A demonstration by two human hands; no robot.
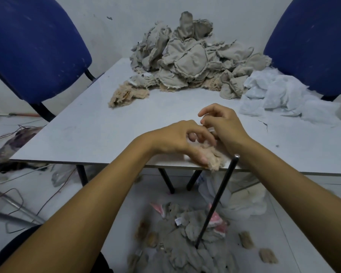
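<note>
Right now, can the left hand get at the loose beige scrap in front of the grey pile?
Probably yes: only bare table lies between the left hand and the beige scrap. But its fingers hold a fluffy piece at the near edge, so it should let go first.

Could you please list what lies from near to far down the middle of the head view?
Grey plush pile on floor, beige fluffy piece, loose beige scrap, grey fabric heap.

Pretty bare room tbh: plain white wall (114, 32) behind a pale grey table (95, 125) on black legs. Left blue chair (34, 48) and right blue chair (313, 42) flank its far end. Loose wires (14, 196) trail over the light floor (146, 196).
</note>
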